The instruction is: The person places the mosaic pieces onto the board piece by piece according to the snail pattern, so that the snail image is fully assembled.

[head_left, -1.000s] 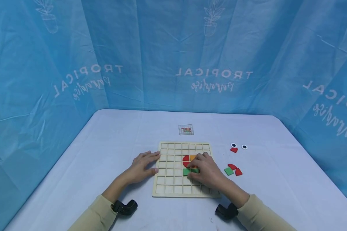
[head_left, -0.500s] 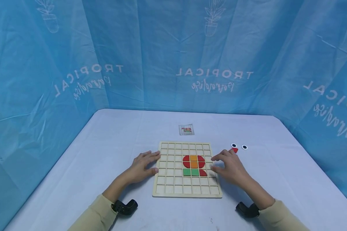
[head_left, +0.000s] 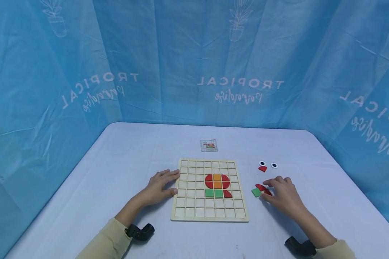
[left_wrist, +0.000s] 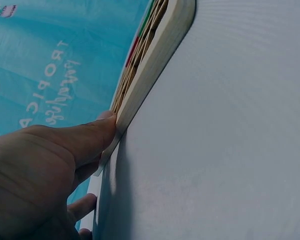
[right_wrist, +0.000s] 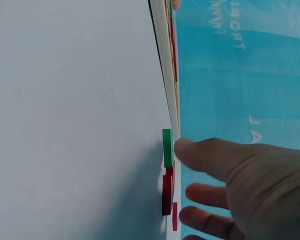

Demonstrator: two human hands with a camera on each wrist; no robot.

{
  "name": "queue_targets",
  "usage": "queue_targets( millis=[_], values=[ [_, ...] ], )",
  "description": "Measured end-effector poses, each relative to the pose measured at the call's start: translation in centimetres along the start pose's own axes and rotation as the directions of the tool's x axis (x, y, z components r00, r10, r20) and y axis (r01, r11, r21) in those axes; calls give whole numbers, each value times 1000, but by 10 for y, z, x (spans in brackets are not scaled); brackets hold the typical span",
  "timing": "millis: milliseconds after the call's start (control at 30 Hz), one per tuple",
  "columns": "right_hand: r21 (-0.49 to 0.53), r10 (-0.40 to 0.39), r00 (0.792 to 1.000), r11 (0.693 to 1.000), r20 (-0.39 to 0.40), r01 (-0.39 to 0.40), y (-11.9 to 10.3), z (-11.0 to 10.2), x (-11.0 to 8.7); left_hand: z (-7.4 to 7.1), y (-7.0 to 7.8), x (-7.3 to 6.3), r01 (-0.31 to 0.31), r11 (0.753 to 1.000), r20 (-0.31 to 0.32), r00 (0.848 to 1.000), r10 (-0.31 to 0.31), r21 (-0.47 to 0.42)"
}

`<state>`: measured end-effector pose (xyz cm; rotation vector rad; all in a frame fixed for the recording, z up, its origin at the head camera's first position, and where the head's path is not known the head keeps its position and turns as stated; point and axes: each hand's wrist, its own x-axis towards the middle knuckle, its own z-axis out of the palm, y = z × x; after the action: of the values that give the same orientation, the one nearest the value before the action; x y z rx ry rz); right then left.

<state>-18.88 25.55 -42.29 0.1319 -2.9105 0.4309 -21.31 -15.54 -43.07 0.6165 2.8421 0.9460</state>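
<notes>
A pale wooden grid board (head_left: pixel 189 212) lies flat, with red rounded pieces around two orange squares (head_left: pixel 217 181). Below them sit two green squares (head_left: pixel 214 193) and a red quarter-round (head_left: pixel 227 194). My left hand (head_left: pixel 158 189) touches the board's left edge, thumb and fingers extended. Right of the board, my right hand (head_left: pixel 283 196) hovers over a loose green square (head_left: pixel 255 192) and two red quarter-rounds (head_left: pixel 259 187), one partly hidden. Its thumb and fingers are spread; in the right wrist view the thumb is beside the green square (right_wrist: pixel 168 148), with no piece gripped.
A small picture card (head_left: pixel 209 145) lies behind the board. Farther right are two round eye pieces (head_left: pixel 274 165) and another red piece (head_left: pixel 262 168). Blue printed curtains (head_left: pixel 194 64) stand around the white table (head_left: pixel 142 147).
My right hand has left the board and moved right to the loose pieces, uncovering a red quarter-round beside the green squares. My left hand has stayed at the board's edge.
</notes>
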Motion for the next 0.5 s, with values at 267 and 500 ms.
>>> queue_targets(
  millis=[267,500],
  values=[
    [-17,29,1000,999,-3,-29,17,1,-7,1,-1,0,-9,1000,-1,1000,9,-5],
    [24,7,1000,1000,-10,-7,24,-1,-7,0,-1,-1,-12,1000,0,1000,12,-9]
  ],
)
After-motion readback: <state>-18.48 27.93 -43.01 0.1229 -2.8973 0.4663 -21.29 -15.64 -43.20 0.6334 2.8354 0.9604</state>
